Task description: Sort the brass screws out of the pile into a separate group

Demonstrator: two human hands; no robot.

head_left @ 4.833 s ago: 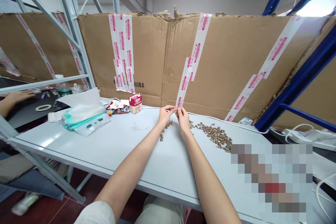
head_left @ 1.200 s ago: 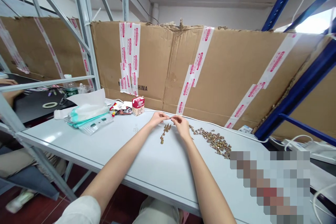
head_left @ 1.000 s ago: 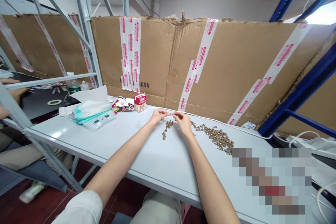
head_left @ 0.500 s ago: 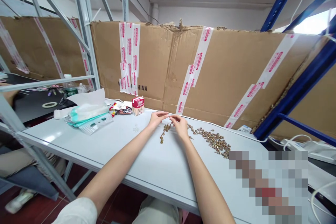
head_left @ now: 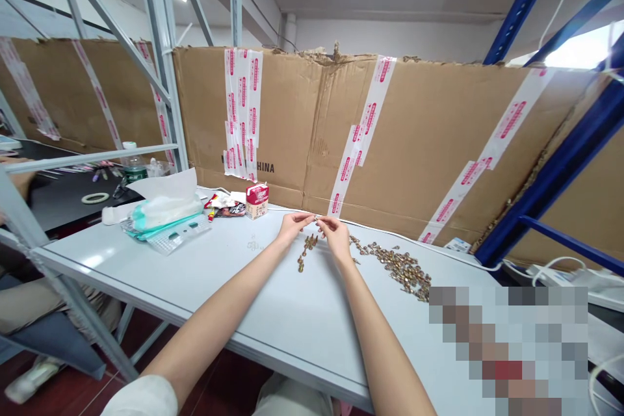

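Note:
My left hand (head_left: 294, 226) and my right hand (head_left: 334, 234) meet fingertip to fingertip above the far part of the white table (head_left: 273, 299). Both are closed in a pinch around something tiny between them, too small to name. Just below and between my hands, a short line of small brass-coloured metal pieces (head_left: 308, 248) lies on the table. To the right of my right hand spreads a larger pile of similar metal pieces (head_left: 402, 266). Faint small clear pieces (head_left: 254, 244) lie left of my left forearm.
At the back left stand a red and white carton (head_left: 257, 201), snack wrappers (head_left: 227, 205) and a teal-white package (head_left: 163, 211). A cardboard wall (head_left: 277, 104) closes the back. Metal posts rise left and right. Pixelation hides the lower right. Another person's legs show at lower left.
The view has tilted slightly, so the scene sits a little lower. My hands stay together, with only a small shift of the fingers.

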